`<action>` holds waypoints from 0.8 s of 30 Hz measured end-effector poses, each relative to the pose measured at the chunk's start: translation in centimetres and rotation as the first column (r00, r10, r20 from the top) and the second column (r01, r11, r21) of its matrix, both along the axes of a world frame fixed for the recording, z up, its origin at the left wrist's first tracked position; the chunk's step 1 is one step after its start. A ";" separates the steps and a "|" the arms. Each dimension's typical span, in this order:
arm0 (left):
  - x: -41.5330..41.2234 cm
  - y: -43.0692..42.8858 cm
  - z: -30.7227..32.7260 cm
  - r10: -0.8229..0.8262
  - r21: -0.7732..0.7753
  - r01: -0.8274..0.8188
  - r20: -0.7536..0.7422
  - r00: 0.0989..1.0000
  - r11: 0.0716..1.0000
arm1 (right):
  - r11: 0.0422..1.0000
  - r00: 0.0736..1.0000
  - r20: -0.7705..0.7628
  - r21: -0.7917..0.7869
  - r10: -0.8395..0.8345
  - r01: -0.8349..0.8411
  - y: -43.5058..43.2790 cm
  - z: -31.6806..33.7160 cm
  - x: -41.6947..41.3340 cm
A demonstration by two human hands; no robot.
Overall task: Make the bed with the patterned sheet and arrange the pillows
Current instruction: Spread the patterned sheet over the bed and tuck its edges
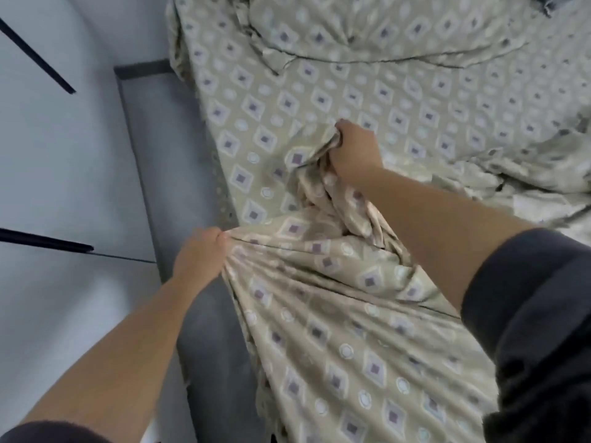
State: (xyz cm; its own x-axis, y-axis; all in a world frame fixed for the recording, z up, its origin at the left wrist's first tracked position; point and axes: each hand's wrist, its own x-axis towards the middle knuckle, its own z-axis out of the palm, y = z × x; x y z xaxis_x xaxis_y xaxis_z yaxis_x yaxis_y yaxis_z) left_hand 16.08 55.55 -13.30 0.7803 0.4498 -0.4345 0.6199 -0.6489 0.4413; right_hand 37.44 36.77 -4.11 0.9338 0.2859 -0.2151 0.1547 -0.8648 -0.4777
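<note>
A beige patterned sheet (367, 100) with diamond and circle motifs covers the bed and bunches toward me. My left hand (200, 254) grips a gathered edge of the sheet at the bed's left side, and folds fan out from it. My right hand (355, 148) grips a twisted bunch of the same sheet farther up on the bed. A rumpled heap of matching fabric (367, 30) lies at the top of the bed. More crumpled fabric (527, 174) sits at the right. No pillow can be told apart from the fabric.
A grey bed frame (166, 174) runs along the left side of the mattress. Left of it lies a pale floor (64, 155) with thin black bars (38, 55) crossing it. A bit of blue cloth (550, 1) shows at the top right corner.
</note>
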 end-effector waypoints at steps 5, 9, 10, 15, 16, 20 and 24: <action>-1.0 1.5 -0.1 0.053 -0.054 -0.063 -0.168 0.984 0.997 | 0.990 0.994 -0.103 0.140 0.038 -0.023 5.0 1.6 2.0; 0.3 1.6 0.2 0.004 -0.094 -0.030 -0.266 0.964 0.995 | 0.995 0.969 -0.232 0.079 0.084 -0.068 2.6 1.0 -0.1; 0.6 1.4 0.3 0.017 -0.083 -0.037 -0.231 0.973 0.996 | 0.992 0.976 -0.184 0.072 0.118 -0.107 1.7 1.1 -0.8; 2.8 -0.7 1.8 0.048 -0.054 -0.042 0.124 0.991 0.998 | 0.941 0.940 -0.166 -0.111 0.299 -0.319 -0.1 -0.7 -2.6; 3.3 -1.2 1.8 -0.002 -0.055 0.010 0.148 0.989 0.998 | 0.924 0.927 -0.211 -0.160 0.311 -0.347 -0.2 -1.4 -2.7; 8.8 -2.0 0.8 -0.365 -0.044 0.372 0.111 0.924 0.927 | 0.839 0.934 -0.229 -0.417 0.274 -0.348 0.6 -3.4 1.4; 12.8 -2.5 0.4 -0.588 -0.179 0.578 -0.005 0.809 0.796 | 0.852 0.978 -0.117 -0.479 0.175 -0.210 2.4 -4.2 4.7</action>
State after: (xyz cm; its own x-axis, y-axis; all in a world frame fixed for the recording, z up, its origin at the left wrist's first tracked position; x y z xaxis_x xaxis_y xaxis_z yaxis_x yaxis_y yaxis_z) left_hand 28.86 53.10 -12.94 0.8435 -0.1621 -0.5120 0.1748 -0.8186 0.5471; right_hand 42.12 39.12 -8.32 0.8495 0.3006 -0.4336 0.3247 -0.9456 -0.0194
